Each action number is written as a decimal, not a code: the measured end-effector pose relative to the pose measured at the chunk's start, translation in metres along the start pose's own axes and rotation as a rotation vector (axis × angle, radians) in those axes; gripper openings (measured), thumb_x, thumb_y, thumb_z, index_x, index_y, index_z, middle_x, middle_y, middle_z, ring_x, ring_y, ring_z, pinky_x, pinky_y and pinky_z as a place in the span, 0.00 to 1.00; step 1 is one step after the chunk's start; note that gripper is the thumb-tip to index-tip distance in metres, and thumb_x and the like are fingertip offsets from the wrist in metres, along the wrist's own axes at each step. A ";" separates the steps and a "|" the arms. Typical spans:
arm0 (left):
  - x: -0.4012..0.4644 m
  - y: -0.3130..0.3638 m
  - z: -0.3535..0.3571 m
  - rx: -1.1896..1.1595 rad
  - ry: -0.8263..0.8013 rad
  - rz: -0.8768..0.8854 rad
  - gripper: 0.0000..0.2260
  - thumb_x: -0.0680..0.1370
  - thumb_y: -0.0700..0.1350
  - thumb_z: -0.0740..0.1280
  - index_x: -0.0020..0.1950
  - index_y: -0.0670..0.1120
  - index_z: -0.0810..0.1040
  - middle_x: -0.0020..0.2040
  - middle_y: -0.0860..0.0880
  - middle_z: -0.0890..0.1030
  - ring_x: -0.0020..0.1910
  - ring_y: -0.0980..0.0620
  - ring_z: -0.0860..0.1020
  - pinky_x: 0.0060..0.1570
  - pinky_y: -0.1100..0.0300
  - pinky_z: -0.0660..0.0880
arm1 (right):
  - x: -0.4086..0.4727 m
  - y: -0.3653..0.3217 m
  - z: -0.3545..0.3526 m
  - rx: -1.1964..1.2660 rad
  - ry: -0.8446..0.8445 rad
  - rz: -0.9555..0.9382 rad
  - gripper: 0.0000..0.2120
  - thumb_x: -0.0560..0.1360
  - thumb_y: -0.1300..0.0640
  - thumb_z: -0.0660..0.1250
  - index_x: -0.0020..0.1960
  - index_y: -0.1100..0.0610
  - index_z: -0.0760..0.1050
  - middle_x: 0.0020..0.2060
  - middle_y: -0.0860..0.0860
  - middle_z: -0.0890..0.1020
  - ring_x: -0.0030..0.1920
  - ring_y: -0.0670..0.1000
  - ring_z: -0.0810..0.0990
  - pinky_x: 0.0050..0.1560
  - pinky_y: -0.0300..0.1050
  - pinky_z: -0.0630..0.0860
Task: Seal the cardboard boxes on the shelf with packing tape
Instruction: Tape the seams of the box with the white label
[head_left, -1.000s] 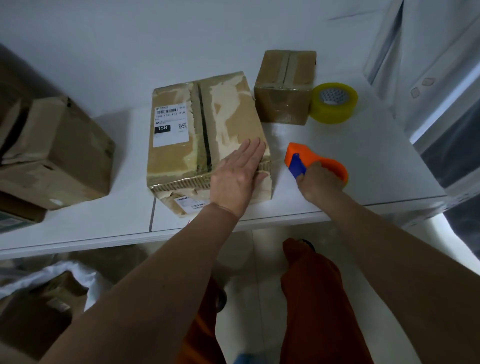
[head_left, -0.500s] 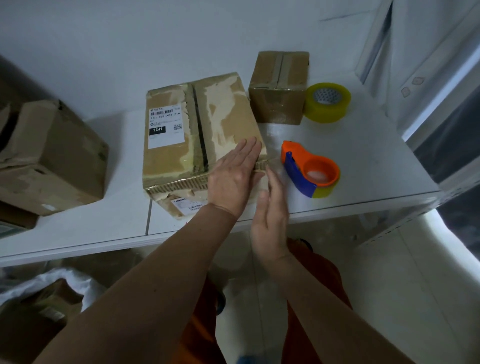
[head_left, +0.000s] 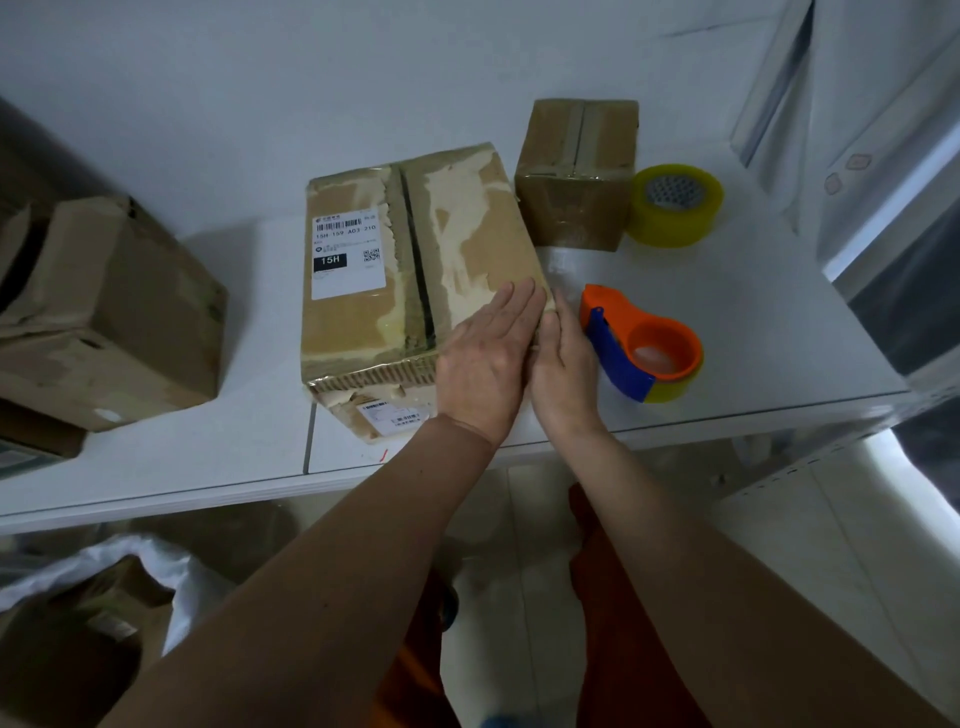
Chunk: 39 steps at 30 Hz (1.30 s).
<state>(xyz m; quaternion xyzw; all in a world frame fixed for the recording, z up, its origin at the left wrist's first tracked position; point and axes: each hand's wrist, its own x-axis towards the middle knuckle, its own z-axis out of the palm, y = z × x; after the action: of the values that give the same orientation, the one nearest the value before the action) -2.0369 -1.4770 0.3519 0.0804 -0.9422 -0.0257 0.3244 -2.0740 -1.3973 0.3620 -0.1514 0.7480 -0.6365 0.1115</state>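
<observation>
White shelf (head_left: 208, 457), torn labelled cardboard box (head_left: 410, 270), both hands flat

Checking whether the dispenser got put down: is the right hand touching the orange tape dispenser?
Cannot tell. In the head view the right hand lies flat against the big box's side, its edge meeting the tape dispenser's outline with no plain gap.

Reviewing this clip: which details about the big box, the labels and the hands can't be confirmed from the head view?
- Big box, right side face: covered by the right hand; fresh tape there cannot be told.
- Near right top corner: under the left hand.
- Shipping label small print: too small to read.
- Left box: cut off by the frame edge.
- Tape dispenser: its blade is not visible.
</observation>
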 end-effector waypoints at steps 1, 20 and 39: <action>0.001 0.000 -0.001 -0.006 -0.005 -0.008 0.19 0.78 0.45 0.58 0.66 0.43 0.76 0.66 0.46 0.77 0.66 0.49 0.74 0.61 0.57 0.72 | 0.005 -0.003 -0.003 -0.002 -0.018 0.016 0.19 0.83 0.54 0.49 0.69 0.59 0.68 0.65 0.54 0.75 0.66 0.50 0.72 0.67 0.47 0.68; -0.018 -0.073 -0.052 0.184 -0.210 0.003 0.35 0.77 0.61 0.55 0.71 0.34 0.67 0.71 0.36 0.68 0.71 0.39 0.66 0.71 0.47 0.64 | 0.020 -0.048 0.003 -1.025 -0.372 -0.636 0.24 0.82 0.51 0.52 0.75 0.58 0.58 0.75 0.54 0.59 0.75 0.54 0.55 0.75 0.49 0.53; -0.051 -0.143 -0.077 -0.045 -0.096 0.254 0.17 0.83 0.50 0.57 0.67 0.46 0.77 0.67 0.48 0.75 0.69 0.48 0.71 0.69 0.54 0.66 | 0.053 -0.011 -0.034 -1.112 -0.522 -1.000 0.19 0.76 0.52 0.61 0.67 0.52 0.73 0.68 0.55 0.73 0.67 0.61 0.69 0.63 0.61 0.72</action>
<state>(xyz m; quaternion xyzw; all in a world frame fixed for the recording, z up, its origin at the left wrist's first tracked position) -1.9302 -1.6095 0.3673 -0.0482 -0.9584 -0.0095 0.2811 -2.1345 -1.3870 0.3795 -0.6473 0.7494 -0.0879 -0.1080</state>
